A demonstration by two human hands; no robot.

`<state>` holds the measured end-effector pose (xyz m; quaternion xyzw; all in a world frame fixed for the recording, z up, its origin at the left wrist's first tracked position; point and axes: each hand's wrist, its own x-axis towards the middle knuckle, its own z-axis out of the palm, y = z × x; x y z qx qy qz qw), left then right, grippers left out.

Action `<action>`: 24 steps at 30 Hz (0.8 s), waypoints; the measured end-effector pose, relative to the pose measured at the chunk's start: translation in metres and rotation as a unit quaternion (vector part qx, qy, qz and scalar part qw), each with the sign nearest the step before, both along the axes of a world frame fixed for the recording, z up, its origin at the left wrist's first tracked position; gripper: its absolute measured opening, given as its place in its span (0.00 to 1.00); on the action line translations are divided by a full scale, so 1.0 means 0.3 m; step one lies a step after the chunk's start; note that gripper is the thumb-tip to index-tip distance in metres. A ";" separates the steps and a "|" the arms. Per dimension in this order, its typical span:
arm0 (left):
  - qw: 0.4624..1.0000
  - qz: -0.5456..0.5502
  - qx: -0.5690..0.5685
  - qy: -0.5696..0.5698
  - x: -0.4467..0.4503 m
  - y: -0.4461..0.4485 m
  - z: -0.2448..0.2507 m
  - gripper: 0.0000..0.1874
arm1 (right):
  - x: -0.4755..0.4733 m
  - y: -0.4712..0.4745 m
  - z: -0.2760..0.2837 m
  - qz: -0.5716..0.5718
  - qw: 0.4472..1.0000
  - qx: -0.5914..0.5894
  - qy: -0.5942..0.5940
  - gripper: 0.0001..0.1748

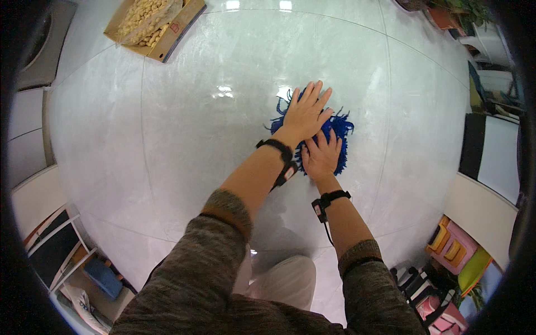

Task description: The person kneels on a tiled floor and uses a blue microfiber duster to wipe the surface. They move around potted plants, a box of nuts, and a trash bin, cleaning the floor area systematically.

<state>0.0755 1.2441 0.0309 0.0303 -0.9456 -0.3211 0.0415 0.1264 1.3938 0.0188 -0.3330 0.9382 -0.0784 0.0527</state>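
Observation:
A blue shaggy cloth [341,144] with stringy edges lies on the glossy grey tiled floor [209,138], right of the view's middle. On its upper left part my left hand [305,113] lies flat, palm down, with the fingers spread. Just below and to the right, my right hand [322,155] presses on the lower part of the cloth, its fingers slightly apart. The hands are close together, and neither visibly grips the cloth. Black straps with small devices are around both wrists. Part of the cloth is hidden under the hands.
A cardboard box [161,52] of peanuts in shells, partly covered with clear plastic, stands at the upper left. Potted plants [465,16] are at the upper right. A metal-framed rack [69,251] stands at the lower left, and a pink bag [441,312] at the lower right.

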 end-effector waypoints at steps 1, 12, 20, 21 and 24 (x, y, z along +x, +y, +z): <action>0.999 -0.012 -0.033 -0.016 -0.034 0.007 -0.012 0.31 | -0.010 -0.002 -0.006 -0.005 1.000 -0.008 0.009 0.26; 0.992 0.068 -0.069 -0.078 -0.061 -0.218 -0.045 0.32 | -0.071 -0.006 0.001 -0.022 1.000 0.002 -0.007 0.25; 0.888 0.348 -0.189 -0.234 0.522 -0.664 -0.073 0.35 | 0.152 -0.132 0.098 0.110 0.977 0.105 -0.151 0.27; 0.900 0.333 -0.172 -0.225 0.544 -0.657 -0.087 0.34 | 0.208 -0.191 0.114 0.159 0.974 0.059 -0.150 0.28; 0.881 0.341 -0.218 -0.247 0.538 -0.651 -0.116 0.33 | 0.184 -0.417 0.106 0.236 0.963 -0.066 -0.114 0.26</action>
